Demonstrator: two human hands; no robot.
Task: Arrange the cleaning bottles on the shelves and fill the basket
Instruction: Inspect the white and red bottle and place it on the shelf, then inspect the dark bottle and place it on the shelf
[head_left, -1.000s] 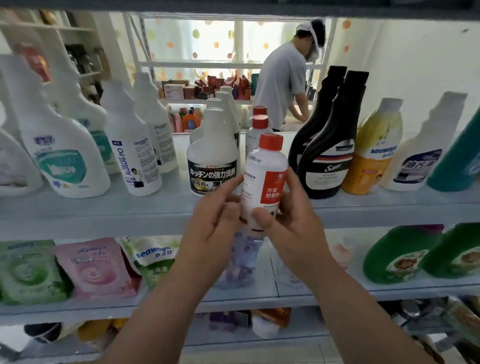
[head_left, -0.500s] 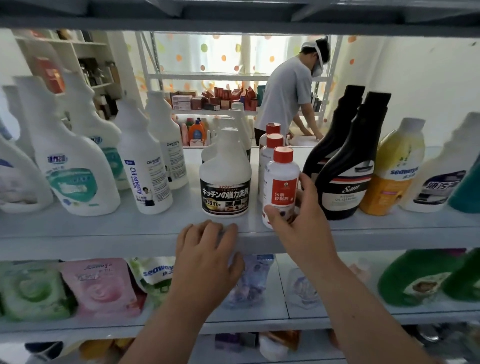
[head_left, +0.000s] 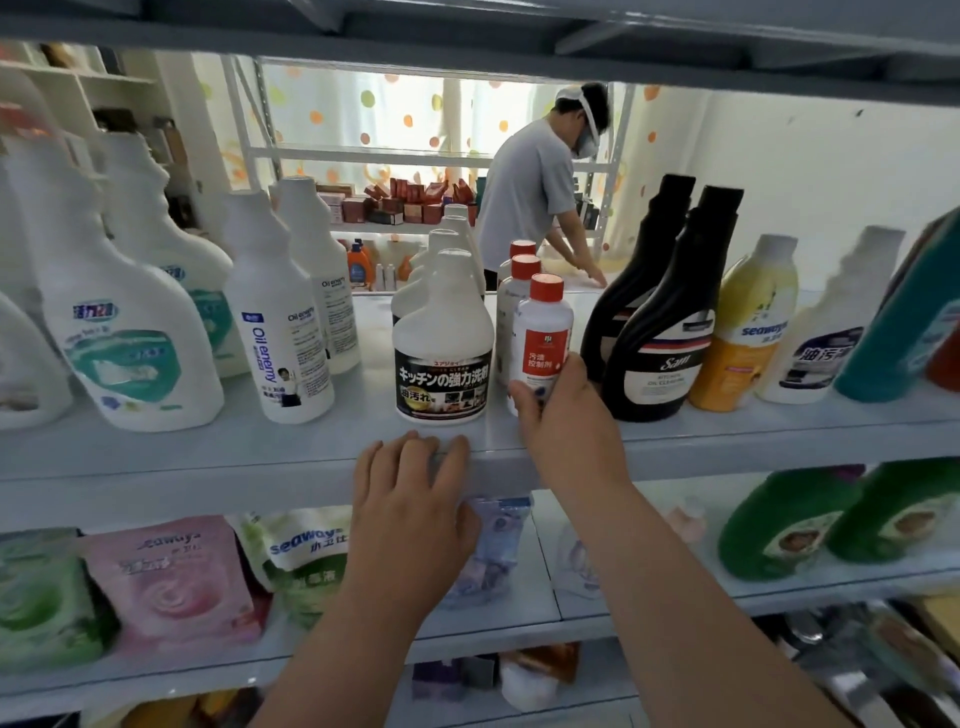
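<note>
The right hand's (head_left: 566, 415) fingers (head_left: 574, 364) and thumb curl round the lower part of the red-cap bottle (head_left: 543, 332), thumb on its left side and fingers on its right. The red-cap bottle stands upright on the shelf (head_left: 208, 467), close to the front edge. It sits in a narrow slot between the white bottle (head_left: 441, 353) on its left and the black bottle (head_left: 665, 332) on its right, with little room either side. Two more red-capped bottles (head_left: 524, 270) line up right behind it. The right wrist and forearm rise from lower right across the shelf's front edge.

The left hand's (head_left: 410, 514) fingers (head_left: 410, 447) lie straight and slightly apart, tips on the front edge just below the white bottle, holding nothing. Its palm faces down.

A bare strip runs along the front edge, and a wider gap lies left of the white bottle.
</note>
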